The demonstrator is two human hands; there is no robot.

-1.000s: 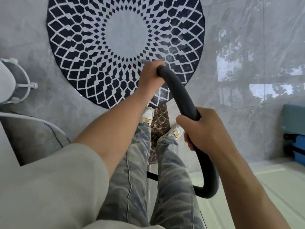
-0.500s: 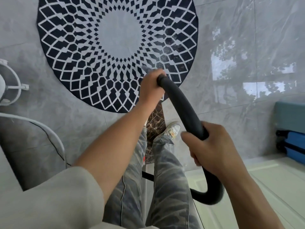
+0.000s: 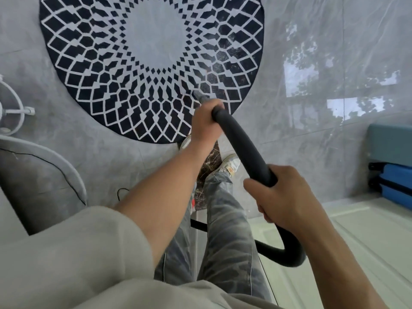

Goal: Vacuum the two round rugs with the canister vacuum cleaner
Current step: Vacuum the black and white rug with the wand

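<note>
Gripping hose: left hand front, right hand rear.

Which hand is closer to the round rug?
Left. The left hand grips the hose at the near edge of the rug; the right hand grips it farther back, off it.

rug: round rug, dark with white lattice, upper left of frame
hose: black hose runs centre to lower right
left hand: grips hose front end, over rug's lower edge
right hand: grips hose, right of centre
floor: grey tile floor, glossy
</note>
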